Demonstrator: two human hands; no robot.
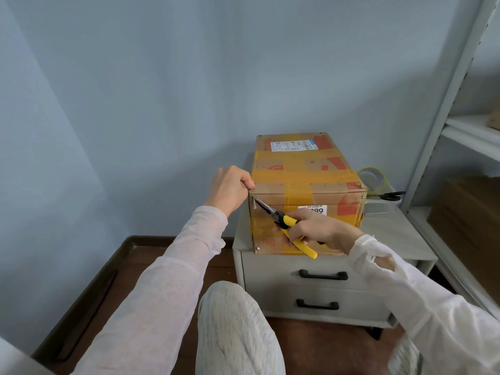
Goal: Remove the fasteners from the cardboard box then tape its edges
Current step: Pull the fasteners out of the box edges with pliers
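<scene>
A taped cardboard box (303,169) with shipping labels stands on a grey nightstand (389,239). My left hand (228,189) grips the box's near top-left corner with curled fingers. My right hand (316,230) holds yellow-handled needle-nose pliers (284,220), whose jaws reach a metal fastener (255,203) near that corner. Another fastener head (258,249) shows at the bottom-left corner of the front face, and small ones sit at the far top corners. A roll of clear tape (373,180) stands to the right of the box.
Black-handled scissors (389,196) lie on a clear plastic container (378,208) right of the box. A grey metal shelf rack (446,104) rises at the right with a brown carton below. The nightstand has two drawers with black handles. My knee is in the foreground.
</scene>
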